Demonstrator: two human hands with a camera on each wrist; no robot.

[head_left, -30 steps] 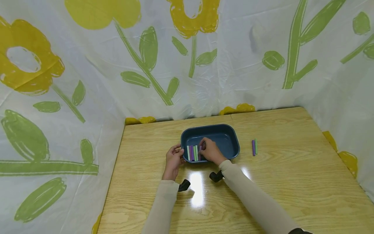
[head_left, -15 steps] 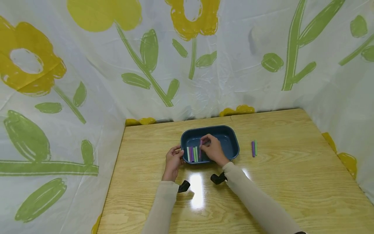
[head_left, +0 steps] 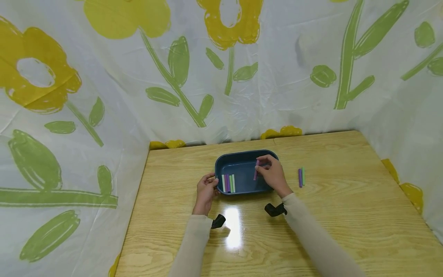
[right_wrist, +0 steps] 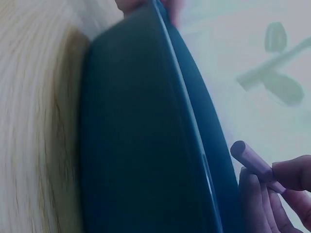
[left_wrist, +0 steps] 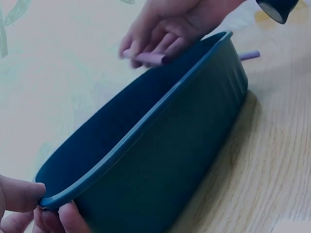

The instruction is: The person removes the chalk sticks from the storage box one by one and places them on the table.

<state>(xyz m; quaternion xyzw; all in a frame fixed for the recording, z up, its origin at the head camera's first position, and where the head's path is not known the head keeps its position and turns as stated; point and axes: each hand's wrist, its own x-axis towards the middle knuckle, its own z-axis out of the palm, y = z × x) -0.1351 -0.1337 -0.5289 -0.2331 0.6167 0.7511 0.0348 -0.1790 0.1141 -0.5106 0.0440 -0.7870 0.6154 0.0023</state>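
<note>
Head view: the right hand (head_left: 275, 175) pinched a purple stick (head_left: 255, 176) in its grip, raised over the blue tray (head_left: 243, 169). The left hand (head_left: 206, 190) gripped the tray's left rim, probably to steady it. A row of sticks (head_left: 228, 184) filled the near left corner, with room between it and the raised stick; 2 loose sticks (head_left: 300, 178) lay on the counter (head_left: 332, 200), right of the tray.

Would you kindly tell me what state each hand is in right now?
Left hand: holding the rim of the blue container.
Right hand: holding a purple stick between thumb and fingers.
</note>
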